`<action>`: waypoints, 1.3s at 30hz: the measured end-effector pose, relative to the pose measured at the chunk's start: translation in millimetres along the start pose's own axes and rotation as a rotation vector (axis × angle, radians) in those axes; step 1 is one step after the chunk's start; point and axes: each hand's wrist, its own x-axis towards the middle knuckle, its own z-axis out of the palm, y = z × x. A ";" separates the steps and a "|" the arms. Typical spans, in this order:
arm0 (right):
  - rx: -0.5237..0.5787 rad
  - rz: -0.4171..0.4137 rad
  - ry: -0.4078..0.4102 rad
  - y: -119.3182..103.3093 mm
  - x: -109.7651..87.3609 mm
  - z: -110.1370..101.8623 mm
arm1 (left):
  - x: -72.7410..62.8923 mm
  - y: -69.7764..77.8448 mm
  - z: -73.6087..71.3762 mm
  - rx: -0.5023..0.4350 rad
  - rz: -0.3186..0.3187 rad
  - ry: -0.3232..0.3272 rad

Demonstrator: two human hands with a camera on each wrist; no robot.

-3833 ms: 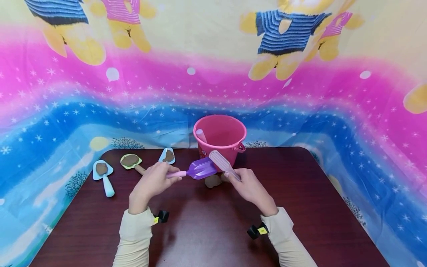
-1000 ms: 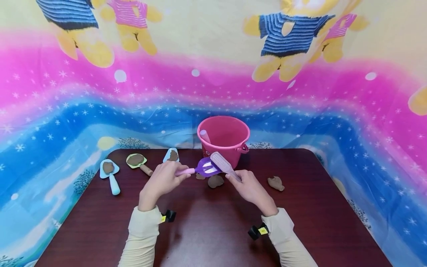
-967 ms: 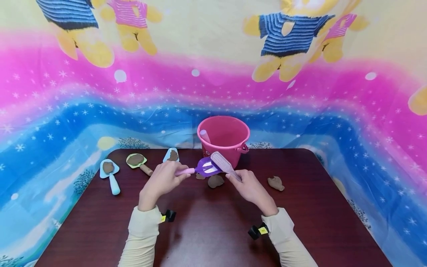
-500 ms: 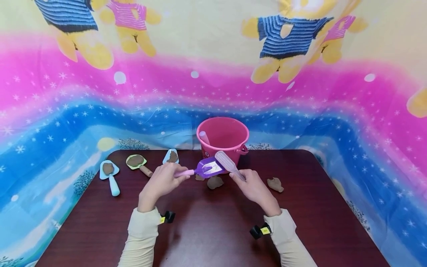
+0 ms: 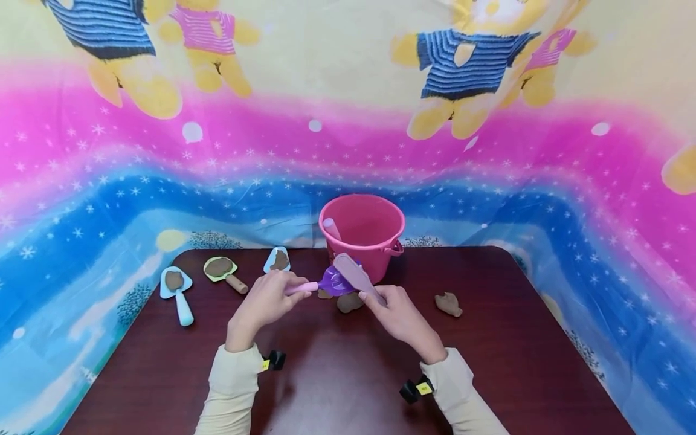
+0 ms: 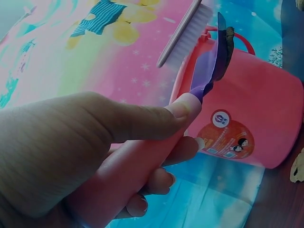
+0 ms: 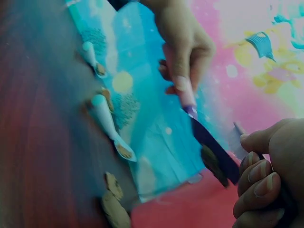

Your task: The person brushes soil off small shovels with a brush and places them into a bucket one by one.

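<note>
My left hand grips the pink handle of a purple toy shovel, held level in front of the pink bucket. A dark brown clay-like clump clings to the shovel's underside in the left wrist view. My right hand holds a pale purple brush by its handle. The brush head lies across the shovel's blade in the head view; its white bristles show in the left wrist view. Below the tools, brown lumps lie on the table.
At the left lie a blue shovel, a green one with a brown handle and another blue one, each bearing brown material. A separate brown lump sits at the right. A pale handle leans inside the bucket.
Since half a second ago the brush has moved left over the shovel, and its head covers more of the blade. The right-hand lump was not there 3.8 seconds ago.
</note>
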 end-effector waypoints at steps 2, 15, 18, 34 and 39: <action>0.009 -0.013 -0.029 -1.6 -0.6 6.9 | -0.2 -0.3 0.7 -0.003 0.003 -0.001; -0.040 0.000 -0.090 2.3 3.3 17.4 | 0.9 -0.4 2.3 0.017 0.039 0.015; -0.047 0.007 -0.076 3.6 3.5 14.3 | 1.5 -0.7 3.0 0.024 0.045 0.021; -0.054 0.079 -0.012 9.9 5.4 -4.0 | 0.8 -2.4 -2.6 0.030 0.010 0.007; -0.058 0.078 0.012 10.6 4.3 -10.7 | -0.5 -3.3 -4.5 0.028 -0.001 0.006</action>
